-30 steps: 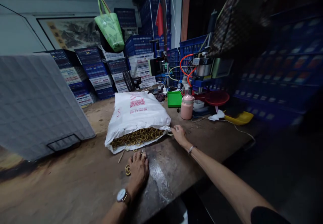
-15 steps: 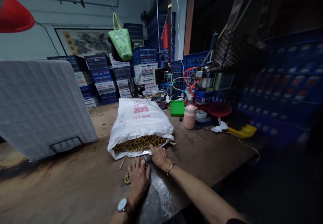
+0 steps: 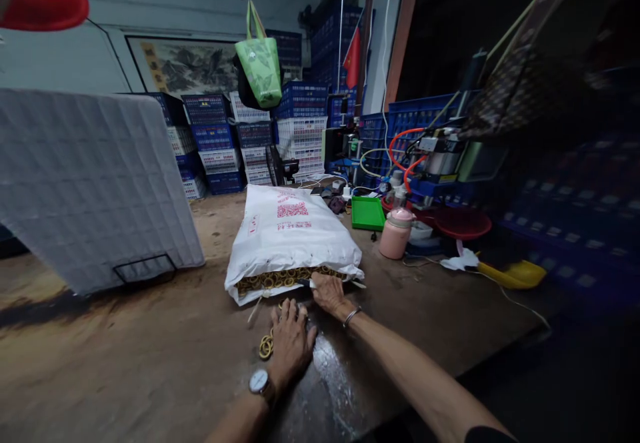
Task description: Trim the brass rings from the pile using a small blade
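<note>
A white woven sack (image 3: 300, 243) with red print lies on the table, its near end open and full of brass-coloured rings (image 3: 280, 278). My right hand (image 3: 329, 293) is closed at the lower lip of that opening. From its fingers sticks a thin, small dark-and-white object (image 3: 306, 284), whose kind I cannot make out. Lower and to the left, my left hand (image 3: 290, 336) rests palm down on the table with its fingers stretched out. A few loose rings (image 3: 266, 346) lie beside it, partly hidden by the hand.
Behind the sack stand a green tray (image 3: 367, 213), a pink bottle (image 3: 397, 233) and a yellow scoop (image 3: 515, 274). A grey padded panel (image 3: 100, 190) rises at the left. Stacked crates (image 3: 215, 133) line the back wall. The table's edge (image 3: 465, 376) runs along the right.
The camera view has shifted, so the scene sits farther right. At the sack's mouth, the object in my right hand now shows a dark part. My left hand stays flat by the loose rings.
</note>
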Motion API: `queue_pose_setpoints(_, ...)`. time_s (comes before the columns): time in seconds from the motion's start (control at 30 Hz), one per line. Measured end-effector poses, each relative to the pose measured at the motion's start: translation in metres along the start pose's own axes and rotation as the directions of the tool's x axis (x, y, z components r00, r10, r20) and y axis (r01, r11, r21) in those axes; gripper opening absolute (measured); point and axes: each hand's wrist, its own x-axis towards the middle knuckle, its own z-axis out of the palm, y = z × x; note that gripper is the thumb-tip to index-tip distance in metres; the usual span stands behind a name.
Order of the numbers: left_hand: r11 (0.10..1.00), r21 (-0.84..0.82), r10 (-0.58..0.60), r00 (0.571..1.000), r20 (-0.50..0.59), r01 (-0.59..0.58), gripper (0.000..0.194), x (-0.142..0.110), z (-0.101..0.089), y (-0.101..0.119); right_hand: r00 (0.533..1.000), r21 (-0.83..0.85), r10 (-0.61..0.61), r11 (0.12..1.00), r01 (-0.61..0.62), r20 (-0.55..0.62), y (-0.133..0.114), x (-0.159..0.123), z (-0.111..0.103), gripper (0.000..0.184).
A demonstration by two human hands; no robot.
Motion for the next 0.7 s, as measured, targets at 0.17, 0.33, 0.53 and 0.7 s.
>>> queue_pose_setpoints(0.17, 0.999, 0.026, -0.031, 0.999, 0.014, 0.030, 0.046, 0.013, 0.002, -0.007, 1.000, -0.002, 0.005, 1.000, -0.005, -0.002, 0.001, 0.003, -0.002, 0.018)
queue_pose_setpoints(0.33, 0.998, 0.022, -0.063, 0.997, 0.047, 0.062, 0.041, 0.010, -0.002, -0.011, 1.000, 0.008, 0.004, 1.000, -0.004, 0.024, 0.002, -0.002, 0.002, 0.018)
queue_pose_setpoints(0.53, 0.999, 0.023, -0.036, 0.997, 0.062, 0.035, 0.038, -0.027, -0.013, -0.020, 0.997, 0.040, 0.014, 0.999, -0.017, 0.071, 0.003, -0.023, 0.012, 0.018)
queue_pose_setpoints(0.7, 0.999, -0.009, 0.036, 0.999, 0.040, -0.036, 0.034, -0.052, -0.022, -0.033, 0.996, 0.087, 0.031, 0.995, -0.038, 0.083, 0.003, -0.052, 0.017, 0.031)
